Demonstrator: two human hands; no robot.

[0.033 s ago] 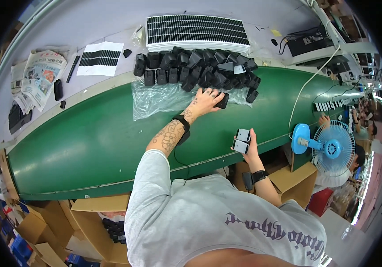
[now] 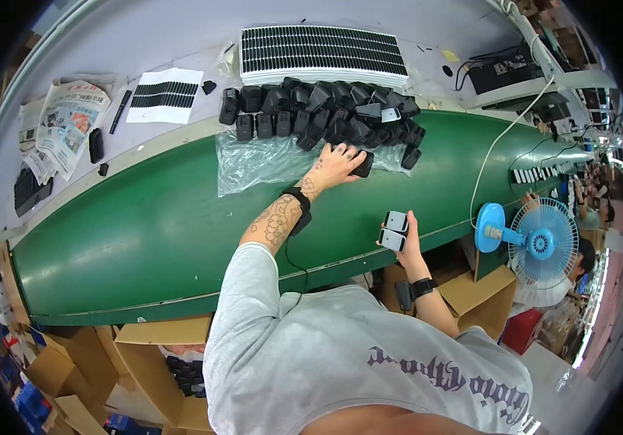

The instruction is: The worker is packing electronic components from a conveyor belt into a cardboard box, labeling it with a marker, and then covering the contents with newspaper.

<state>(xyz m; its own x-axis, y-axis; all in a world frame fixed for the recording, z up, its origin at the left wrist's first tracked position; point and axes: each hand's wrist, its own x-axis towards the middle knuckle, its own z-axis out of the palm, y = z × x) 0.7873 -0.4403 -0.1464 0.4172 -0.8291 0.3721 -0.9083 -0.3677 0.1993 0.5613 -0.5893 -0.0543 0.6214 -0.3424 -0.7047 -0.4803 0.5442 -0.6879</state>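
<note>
My left hand (image 2: 334,167) reaches out over the near edge of a clear plastic sheet (image 2: 253,163). Its fingers are closed on a small black plastic device (image 2: 363,164). Beyond it lies a crowded group of similar black devices (image 2: 318,109), several standing upright and one showing a pale face (image 2: 390,114). Palm up and farther right, my right hand (image 2: 411,243) holds two small black-edged devices with pale grey faces (image 2: 393,230), one above the other. Both wrists wear black bands.
A stack of sheets with black strips (image 2: 322,54) stands behind the green work surface (image 2: 144,232). A loose strip sheet (image 2: 164,96) and newspapers (image 2: 72,123) lie at left. At right are a blue fan (image 2: 542,242), a white cable (image 2: 496,141) and a co-worker. Cardboard boxes (image 2: 159,362) sit below.
</note>
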